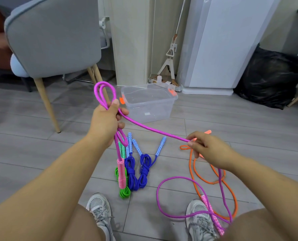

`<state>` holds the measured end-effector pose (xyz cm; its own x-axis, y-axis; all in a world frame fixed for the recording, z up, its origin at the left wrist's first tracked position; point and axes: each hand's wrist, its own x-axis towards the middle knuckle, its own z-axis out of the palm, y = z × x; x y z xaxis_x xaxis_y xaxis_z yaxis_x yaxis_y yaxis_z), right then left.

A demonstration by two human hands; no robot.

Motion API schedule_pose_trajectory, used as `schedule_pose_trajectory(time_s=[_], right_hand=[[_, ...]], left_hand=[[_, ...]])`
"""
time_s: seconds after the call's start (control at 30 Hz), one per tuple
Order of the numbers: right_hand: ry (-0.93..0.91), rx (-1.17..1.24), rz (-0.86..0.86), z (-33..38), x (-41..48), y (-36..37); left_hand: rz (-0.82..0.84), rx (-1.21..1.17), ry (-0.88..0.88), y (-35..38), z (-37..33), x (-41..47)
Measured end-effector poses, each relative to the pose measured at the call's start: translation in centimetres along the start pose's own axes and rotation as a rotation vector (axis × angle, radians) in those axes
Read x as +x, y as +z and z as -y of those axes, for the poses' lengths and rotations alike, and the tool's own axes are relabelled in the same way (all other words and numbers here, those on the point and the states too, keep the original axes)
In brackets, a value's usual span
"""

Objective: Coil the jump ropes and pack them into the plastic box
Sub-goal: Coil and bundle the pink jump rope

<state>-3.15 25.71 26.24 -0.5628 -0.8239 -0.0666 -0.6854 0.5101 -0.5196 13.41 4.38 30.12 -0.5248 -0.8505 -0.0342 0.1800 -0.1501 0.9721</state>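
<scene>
Left hand [106, 119]: bare, short nails.
Right hand [209, 150]: bare.
Left forearm [57, 171]: bare to the frame's edge.
Right forearm [259, 185]: bare likewise.
Left knee [82, 226]: bare.
Left shoe [99, 209]: grey-and-white mesh trainer, grey laces.
Right shoe [200, 221]: matching mesh trainer, grey laces.

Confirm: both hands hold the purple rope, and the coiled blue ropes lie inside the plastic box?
No. Head view: the coiled blue ropes lie on the floor, outside the plastic box. Left hand and right hand do hold the purple rope.
</scene>
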Motion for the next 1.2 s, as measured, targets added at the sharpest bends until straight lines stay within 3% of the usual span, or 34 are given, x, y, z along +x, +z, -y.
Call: schedule_pose_trajectory(time_s=[0.37,0.73,0.97,1.2], right_hand=[[-0.198,-0.175,-0.185,6.7,-0.3,0.4],[-0.205,0.428,-0.049,10.4,1.1,1.5],[-0.199,0.558,-0.133,11.0,1.7,2.1],[-0.211,0.539,-0.188,11.5,2.3,2.6]], left_hand=[[0.144,0.133,0.001,1.7,0.9,-1.5],[0.267,0.326,0.021,2.7,1.5,-2.6],[0.297,0.265,-0.028,2.8,2.1,-2.7],[0.275,0.179,-0.146,2.6,2.1,-2.3]])
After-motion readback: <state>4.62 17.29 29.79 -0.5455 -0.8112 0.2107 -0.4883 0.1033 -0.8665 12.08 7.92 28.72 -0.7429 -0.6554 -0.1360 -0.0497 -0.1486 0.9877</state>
